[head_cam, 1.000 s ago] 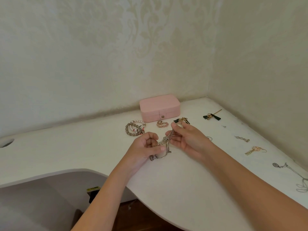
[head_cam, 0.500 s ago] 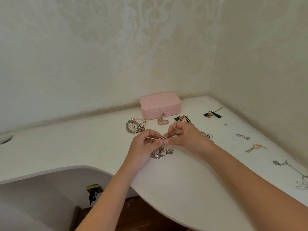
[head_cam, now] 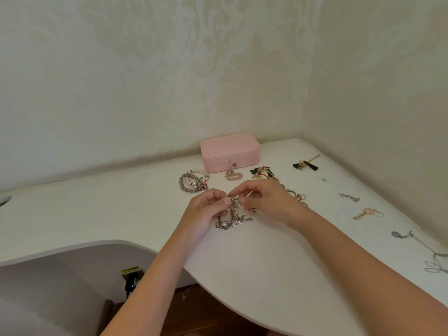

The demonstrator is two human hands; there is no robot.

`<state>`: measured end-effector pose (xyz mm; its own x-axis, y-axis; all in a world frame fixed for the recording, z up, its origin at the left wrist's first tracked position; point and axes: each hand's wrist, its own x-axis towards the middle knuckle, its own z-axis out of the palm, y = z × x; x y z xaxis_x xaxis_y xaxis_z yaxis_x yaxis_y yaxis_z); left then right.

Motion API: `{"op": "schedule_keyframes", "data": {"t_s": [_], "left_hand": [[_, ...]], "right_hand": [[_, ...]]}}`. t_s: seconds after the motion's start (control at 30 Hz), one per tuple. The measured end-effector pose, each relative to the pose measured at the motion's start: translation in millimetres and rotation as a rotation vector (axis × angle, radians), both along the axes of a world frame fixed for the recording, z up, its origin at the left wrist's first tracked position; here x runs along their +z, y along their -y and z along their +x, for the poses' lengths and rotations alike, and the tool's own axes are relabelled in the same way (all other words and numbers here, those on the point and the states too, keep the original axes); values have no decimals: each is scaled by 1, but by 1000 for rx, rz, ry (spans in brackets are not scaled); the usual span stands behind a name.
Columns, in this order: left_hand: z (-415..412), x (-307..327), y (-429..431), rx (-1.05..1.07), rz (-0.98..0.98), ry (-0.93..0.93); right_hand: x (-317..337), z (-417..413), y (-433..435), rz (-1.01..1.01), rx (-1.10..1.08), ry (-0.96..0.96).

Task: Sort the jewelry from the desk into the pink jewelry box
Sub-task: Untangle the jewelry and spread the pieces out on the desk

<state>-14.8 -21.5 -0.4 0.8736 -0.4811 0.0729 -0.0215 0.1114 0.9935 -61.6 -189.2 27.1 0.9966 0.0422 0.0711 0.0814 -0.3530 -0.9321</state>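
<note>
The pink jewelry box [head_cam: 230,151] sits shut against the back wall of the white desk [head_cam: 266,258]. In front of it my left hand [head_cam: 208,210] and my right hand [head_cam: 269,198] meet, both pinching the top of a tangled silver chain bundle [head_cam: 234,218] whose lower end rests on the desk. Beaded bracelets [head_cam: 192,183] lie to the left of the box, a small pink piece [head_cam: 233,175] right before it, and green tassel earrings [head_cam: 260,171] to its right.
More jewelry is spread along the right side: a green tassel pin [head_cam: 306,164], a silver drop earring [head_cam: 349,197], a pink and gold earring [head_cam: 367,212], a silver necklace [head_cam: 421,246]. Rings [head_cam: 299,198] lie behind my right wrist. The desk's curved front edge runs below my arms.
My hands have come together over the chain bundle; my right hand shifted from holding one end out to pinching it beside my left fingers. The view tilted slightly.
</note>
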Motion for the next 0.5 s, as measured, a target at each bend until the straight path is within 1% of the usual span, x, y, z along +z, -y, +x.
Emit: {"op": "schedule_keyframes", "data": {"t_s": [0.13,0.27,0.43,0.5], "left_hand": [[3,-2,-3,31,-81,-13],[2,-6,2,59,-21,44],[2,-7,3,72,13,80],[2,-7,4,70,16,78]], "right_hand": [[-3,3,3,-107,-52,18],[-11,6,2,-179,-62,2],[-12,4,0,-137,-5,6],[-11,3,-1,-150,-10,24]]}}
